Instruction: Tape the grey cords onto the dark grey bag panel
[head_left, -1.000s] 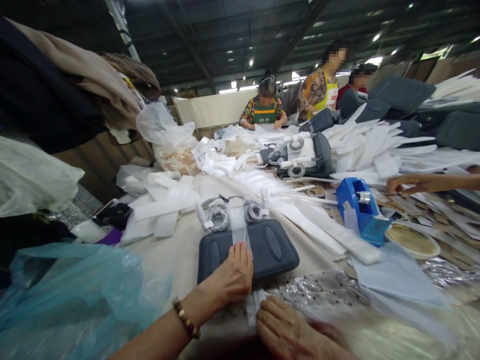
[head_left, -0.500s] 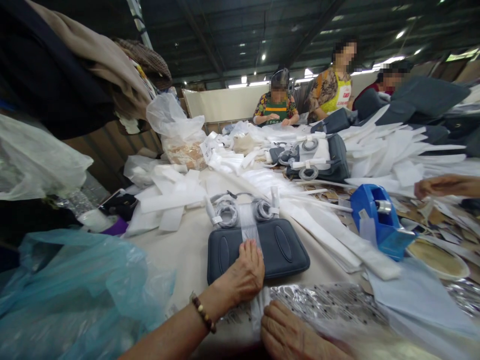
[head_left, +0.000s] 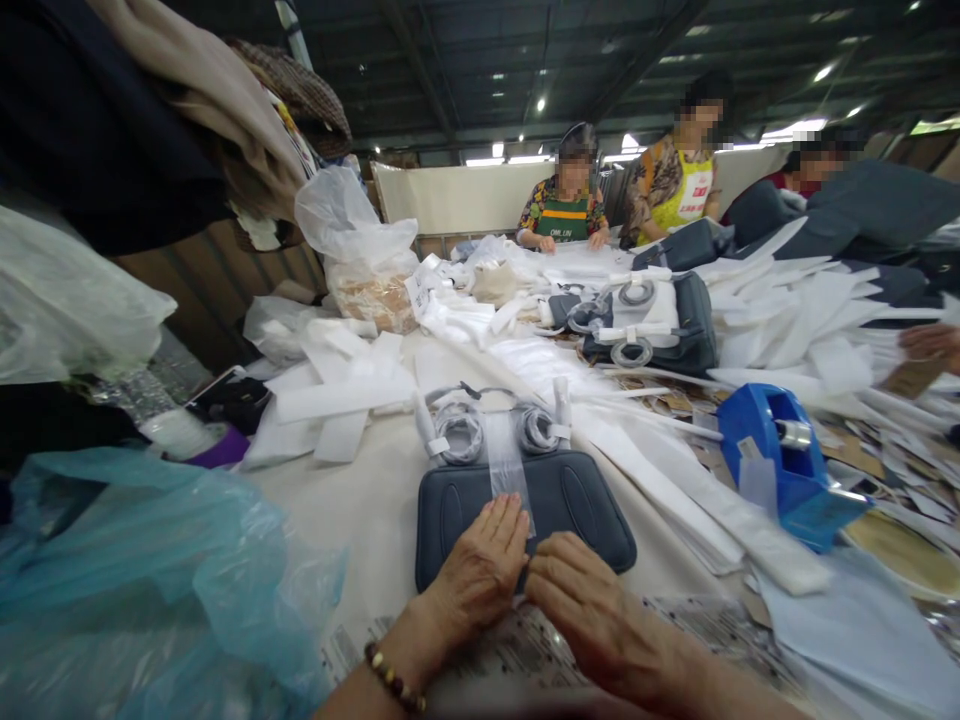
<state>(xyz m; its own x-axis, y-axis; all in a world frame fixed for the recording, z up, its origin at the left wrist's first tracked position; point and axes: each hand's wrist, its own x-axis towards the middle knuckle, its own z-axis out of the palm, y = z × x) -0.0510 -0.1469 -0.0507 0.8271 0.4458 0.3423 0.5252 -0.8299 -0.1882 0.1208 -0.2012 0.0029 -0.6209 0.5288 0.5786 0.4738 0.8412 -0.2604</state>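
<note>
Under a dark metal roof with small bright lamps, a beige-covered bench (head_left: 360,500) spreads among heaps of white foam strips. On it, directly ahead of the wearer, lies a slate-blue rectangular bag with rounded corners, piped edges and raised oval patches (head_left: 551,490). Its long axis runs left to right, the right end tilted slightly farther away; two plastic-wrapped grey coils (head_left: 460,432) sit beyond its far edge, and a clear plastic strip (head_left: 508,460) crosses it short-ways. The left hand (head_left: 484,560) lies with fingers straight and together over strip and bag; the right hand (head_left: 581,600) bends narrow at the near edge — whether it pinches anything, I cannot tell. Across the bench, a co-worker's green apron (head_left: 566,222) shows lettering like "OMI" and "UN"; the red print on a yellow apron (head_left: 686,200) is too blurred to read.
</note>
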